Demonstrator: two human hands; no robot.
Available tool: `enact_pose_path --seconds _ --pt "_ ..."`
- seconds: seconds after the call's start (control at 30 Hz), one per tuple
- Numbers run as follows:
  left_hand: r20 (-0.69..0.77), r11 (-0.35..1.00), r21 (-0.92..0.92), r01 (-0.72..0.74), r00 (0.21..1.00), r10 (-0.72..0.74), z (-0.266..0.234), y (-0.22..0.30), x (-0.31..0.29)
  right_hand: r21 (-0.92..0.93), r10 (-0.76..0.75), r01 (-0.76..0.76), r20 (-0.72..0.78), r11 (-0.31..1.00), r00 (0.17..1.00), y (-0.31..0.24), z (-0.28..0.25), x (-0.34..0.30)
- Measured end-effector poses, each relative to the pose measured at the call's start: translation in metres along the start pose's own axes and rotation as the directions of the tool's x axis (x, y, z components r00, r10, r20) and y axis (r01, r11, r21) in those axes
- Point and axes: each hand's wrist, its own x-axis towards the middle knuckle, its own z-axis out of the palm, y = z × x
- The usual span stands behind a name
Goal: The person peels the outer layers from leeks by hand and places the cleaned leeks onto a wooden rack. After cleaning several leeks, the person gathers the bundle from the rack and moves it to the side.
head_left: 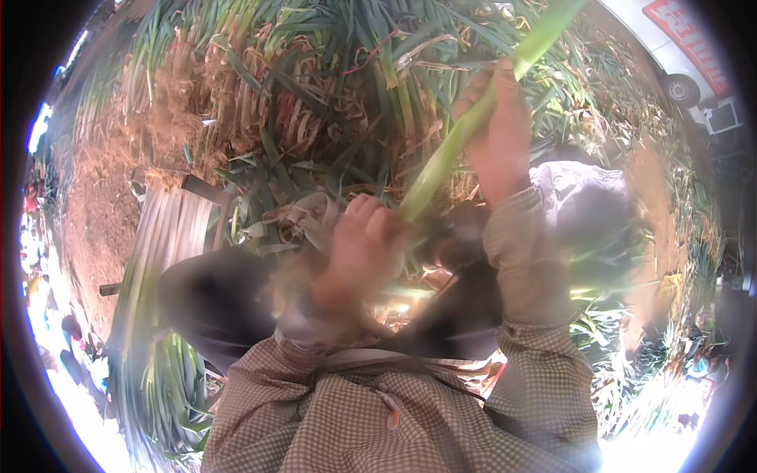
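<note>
A long green onion stalk (438,169) slants across my front, its leafy end rising toward the upper right. My right hand (502,130) is closed around its upper part. My left hand (364,240), blurred by motion, is curled shut at the stalk's lower end, which its fingers partly hide. Below and between my hands, pale peeled leaves (303,217) lie loose in front of my bent knees.
Bundled green onions with brown roots (213,102) are heaped along the far side. On the left, long white-shafted green onions (165,236) lie across a low support. A pale cloth bundle (579,185) sits to the right, and a white vehicle (670,47) stands beyond.
</note>
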Motion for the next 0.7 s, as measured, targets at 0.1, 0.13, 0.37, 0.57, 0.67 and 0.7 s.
enact_pose_path --seconds 0.1,0.13,0.37,0.57,0.67,0.7 --pt "-0.028 0.994 0.008 -0.107 0.994 0.107 0.0 -0.004 -0.002 -0.051 -0.002 -0.007 -0.179 0.999 0.984 0.001 -0.004 0.002" --pt "0.068 0.984 -0.007 -0.179 0.982 0.179 0.0 -0.004 -0.003 -0.103 -0.026 0.003 -0.227 0.995 0.973 0.002 -0.01 0.002" --pt "-0.009 0.72 -0.689 0.075 0.994 -0.112 -0.001 -0.011 -0.014 -0.106 -0.072 0.032 -0.4 0.994 0.914 -0.018 -0.033 0.023" --pt "0.053 0.678 -0.59 0.438 0.859 -0.509 -0.05 -0.035 -0.019 0.103 -0.069 0.102 -0.279 0.989 0.958 -0.064 -0.095 0.047" --pt "-0.079 0.558 -0.597 0.576 0.65 -0.756 -0.079 -0.059 -0.035 0.087 -0.2 0.227 -0.246 0.97 0.949 -0.077 -0.099 0.037" --pt "0.027 0.212 -0.836 0.506 0.425 -0.905 -0.085 -0.072 -0.041 0.077 -0.274 0.305 -0.27 0.949 0.923 -0.081 -0.105 0.037"
